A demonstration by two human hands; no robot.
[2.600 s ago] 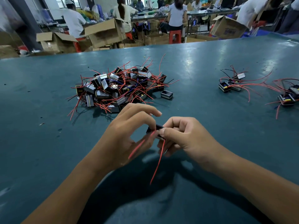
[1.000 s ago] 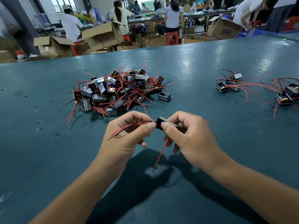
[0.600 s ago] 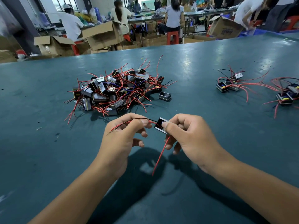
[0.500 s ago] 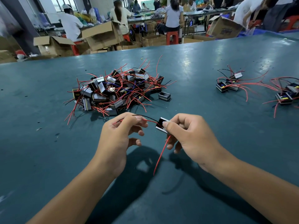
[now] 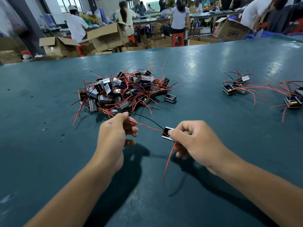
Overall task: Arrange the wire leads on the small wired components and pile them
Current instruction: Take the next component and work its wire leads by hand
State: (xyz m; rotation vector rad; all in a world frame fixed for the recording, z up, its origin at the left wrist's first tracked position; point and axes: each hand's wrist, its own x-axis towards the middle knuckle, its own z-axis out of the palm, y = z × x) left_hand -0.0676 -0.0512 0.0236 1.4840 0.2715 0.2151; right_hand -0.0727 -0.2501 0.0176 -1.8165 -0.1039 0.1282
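Plainly most of the job remains: the big heap (image 5: 124,92) of tangled components sits untouched, with only two small groups (image 5: 236,86) well right of it. Near the heap, the right hand (image 5: 195,141) pinches one component (image 5: 167,133); the left hand (image 5: 114,135) pinches its leads (image 5: 147,126). Open cartons (image 5: 106,36) stand beyond, contents unclear.

Teal worktable (image 5: 49,145) — scuffed, glossy. Beyond its far edge: open cardboard boxes (image 5: 106,38), red stools (image 5: 177,38). Seated workers (image 5: 179,17) at long benches behind.
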